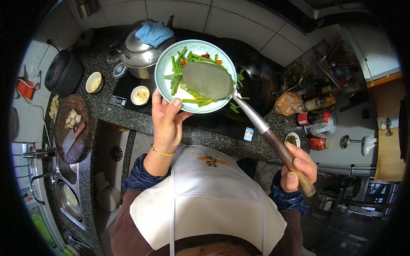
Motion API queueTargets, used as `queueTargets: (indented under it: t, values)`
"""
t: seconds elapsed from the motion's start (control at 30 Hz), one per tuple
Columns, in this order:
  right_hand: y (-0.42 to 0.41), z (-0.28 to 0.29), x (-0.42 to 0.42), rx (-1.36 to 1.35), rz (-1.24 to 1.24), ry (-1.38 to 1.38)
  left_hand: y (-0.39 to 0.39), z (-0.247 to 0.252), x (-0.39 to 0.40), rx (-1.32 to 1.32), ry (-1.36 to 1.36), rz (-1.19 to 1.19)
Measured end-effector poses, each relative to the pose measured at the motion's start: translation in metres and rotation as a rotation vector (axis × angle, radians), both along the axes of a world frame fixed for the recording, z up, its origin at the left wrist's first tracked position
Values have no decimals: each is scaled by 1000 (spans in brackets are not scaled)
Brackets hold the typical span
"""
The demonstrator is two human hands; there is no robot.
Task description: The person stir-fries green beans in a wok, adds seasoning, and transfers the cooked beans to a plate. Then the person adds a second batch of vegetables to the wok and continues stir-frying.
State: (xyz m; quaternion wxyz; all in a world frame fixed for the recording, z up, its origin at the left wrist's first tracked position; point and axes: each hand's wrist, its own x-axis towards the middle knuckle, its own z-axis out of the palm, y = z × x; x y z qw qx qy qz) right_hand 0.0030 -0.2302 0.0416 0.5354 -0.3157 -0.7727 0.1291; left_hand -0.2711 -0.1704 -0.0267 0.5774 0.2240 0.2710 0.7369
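My left hand [168,124] holds a pale green patterned plate [162,68] by its near edge, thumb on the rim. Cut green beans [175,68] and a few red pieces lie on it. My right hand [300,167] grips the brown wooden handle of a metal wok spatula [208,80], whose broad blade is over the plate and covers part of the beans. Behind and to the right of the plate is a black wok [256,86] with more green beans in it, partly hidden by the plate and the spatula.
A lidded metal pot [141,52] bearing a blue cloth [154,33] stands behind the plate. Left are two small bowls [140,95] and a round chopping board [72,147] with garlic and a cleaver [69,140]. Jars [317,143] and a small dish [292,140] stand right.
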Motion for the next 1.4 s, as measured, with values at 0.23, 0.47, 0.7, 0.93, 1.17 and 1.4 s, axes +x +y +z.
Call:
queueTargets:
  t: [0.23,0.47,0.7,0.93,1.17,1.4]
  values:
    - [12,-2,11,5,125,79,4,-1,-12,9,-2,-61]
    - [25,11,11,26,136,-15,4,-7,-19,22,-77,-159]
    - [24,15,9,16,117,-24,3,-4,-18,25,-66,-160]
    - [28,26,4,5,147,-96,4,-5,-19,19,-64,-163]
    - [31,31,-2,-36,226,-122,4,-14,-16,-45,3,-140]
    - [31,21,17,1,142,65,2,-22,-17,-88,-1,-172]
